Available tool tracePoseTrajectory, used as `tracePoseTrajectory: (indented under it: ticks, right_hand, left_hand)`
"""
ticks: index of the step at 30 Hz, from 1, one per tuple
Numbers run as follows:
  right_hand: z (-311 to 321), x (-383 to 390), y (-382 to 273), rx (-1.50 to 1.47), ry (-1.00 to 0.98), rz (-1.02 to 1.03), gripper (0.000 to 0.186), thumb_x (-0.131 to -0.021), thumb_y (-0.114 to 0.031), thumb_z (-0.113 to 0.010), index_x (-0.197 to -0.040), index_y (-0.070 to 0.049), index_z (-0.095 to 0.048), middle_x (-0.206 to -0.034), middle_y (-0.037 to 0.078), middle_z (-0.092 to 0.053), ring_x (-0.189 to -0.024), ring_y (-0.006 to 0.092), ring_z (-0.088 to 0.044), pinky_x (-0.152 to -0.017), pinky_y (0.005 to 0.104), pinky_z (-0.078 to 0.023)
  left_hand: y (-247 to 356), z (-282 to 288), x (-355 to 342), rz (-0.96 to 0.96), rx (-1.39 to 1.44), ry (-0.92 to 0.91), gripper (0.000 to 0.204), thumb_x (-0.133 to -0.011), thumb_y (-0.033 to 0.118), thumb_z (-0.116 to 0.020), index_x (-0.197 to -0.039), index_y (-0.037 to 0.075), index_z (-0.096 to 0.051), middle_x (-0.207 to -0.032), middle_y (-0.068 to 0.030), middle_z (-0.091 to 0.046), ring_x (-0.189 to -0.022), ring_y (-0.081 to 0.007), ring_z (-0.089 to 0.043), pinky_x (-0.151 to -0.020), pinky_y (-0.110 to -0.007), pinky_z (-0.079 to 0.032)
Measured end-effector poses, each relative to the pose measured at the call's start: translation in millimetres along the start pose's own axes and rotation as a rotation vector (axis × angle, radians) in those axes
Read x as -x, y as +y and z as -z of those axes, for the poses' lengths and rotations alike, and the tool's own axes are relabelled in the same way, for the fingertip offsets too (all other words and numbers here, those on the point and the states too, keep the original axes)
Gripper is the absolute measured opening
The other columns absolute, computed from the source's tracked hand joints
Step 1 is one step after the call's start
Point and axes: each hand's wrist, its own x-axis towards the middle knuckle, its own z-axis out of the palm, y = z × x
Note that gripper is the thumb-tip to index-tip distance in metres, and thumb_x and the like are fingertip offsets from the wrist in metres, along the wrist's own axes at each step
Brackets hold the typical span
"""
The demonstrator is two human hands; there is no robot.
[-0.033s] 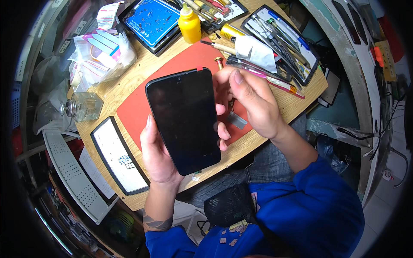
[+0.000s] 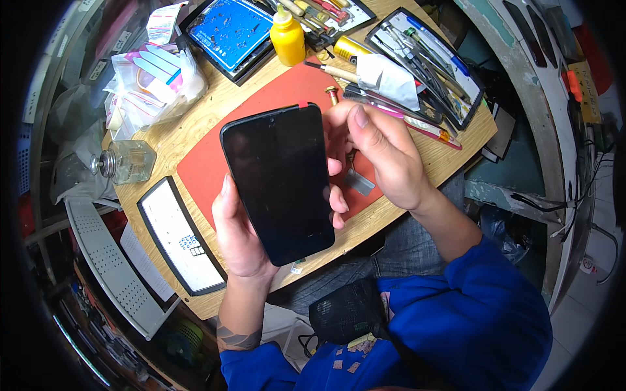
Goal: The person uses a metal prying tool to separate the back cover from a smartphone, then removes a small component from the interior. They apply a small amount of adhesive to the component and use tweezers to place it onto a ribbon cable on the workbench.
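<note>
A black smartphone [image 2: 277, 189] with a dark screen and a small red tab [image 2: 302, 104] at its top edge rests in my left hand [image 2: 236, 228]. The thumb lies along its left side, and fingertips curl round its right edge. Beside the phone's upper right edge, my right hand [image 2: 391, 156] is closed, thumb pressed toward the bent index finger. Anything in that pinch is hidden. Beneath both hands lies a red-orange mat [image 2: 205, 166]. A small clear-grey flat piece [image 2: 360, 182] sits on it below the right hand.
On the wooden table [image 2: 171, 156] stand a yellow squeeze bottle [image 2: 287, 39] and a glass jar [image 2: 135, 161]. Tools fill a tray [image 2: 471, 104] at the far right. A white panel with a dark frame [image 2: 171, 228] lies left; a plastic bag [image 2: 186, 81] sits behind it.
</note>
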Motion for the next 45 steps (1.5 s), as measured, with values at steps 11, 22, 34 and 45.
tracePoseTrajectory:
  ticks: [11,22,34,45]
  right_hand:
    - [2.5,-5.1,-1.5,0.010,-0.005,-0.001,0.047,-0.117,-0.045,-0.043,-0.111,-0.001,-0.060,-0.088,0.004,-0.057,-0.064,0.0138,-0.065,-0.053,0.0319,-0.060]
    - [2.6,-5.5,-1.4,0.039,0.005,0.003,0.045,-0.118,-0.044,-0.043,-0.108,-0.003,-0.059,-0.088,0.003,-0.056,-0.064,0.0124,-0.063,-0.053,0.0305,-0.060]
    - [5.7,-10.2,4.4,0.472,0.129,0.275,0.042,-0.118,-0.034,-0.048,-0.138,0.001,-0.060,-0.098,0.001,-0.064,-0.083,0.0046,-0.057,-0.076,0.0218,-0.048]
    - [10.4,-9.0,11.2,0.306,0.087,0.250,0.031,-0.117,-0.030,-0.053,-0.121,-0.001,-0.063,-0.088,-0.002,-0.060,-0.063,0.0022,-0.052,-0.052,0.0186,-0.043]
  left_hand:
    - [2.6,3.4,-1.7,0.018,-0.065,0.060,0.089,-0.109,0.069,-0.027,-0.167,0.001,-0.027,-0.152,-0.0335,-0.051,-0.112,-0.0482,-0.067,-0.086,-0.060,-0.061]
    - [2.5,2.6,-1.4,0.017,-0.091,0.066,0.091,-0.110,0.069,-0.023,-0.167,-0.001,-0.026,-0.155,-0.0342,-0.050,-0.113,-0.0465,-0.068,-0.087,-0.058,-0.061]
    - [3.8,-8.8,-0.6,0.059,-0.320,0.128,0.079,-0.114,0.055,-0.030,-0.166,-0.004,-0.021,-0.154,-0.0357,-0.050,-0.122,-0.0404,-0.070,-0.100,-0.047,-0.060]
    - [9.6,-14.8,-3.9,0.061,-0.428,0.083,0.087,-0.100,0.045,-0.052,-0.166,-0.005,-0.023,-0.152,-0.0344,-0.052,-0.125,-0.0418,-0.068,-0.101,-0.045,-0.059]
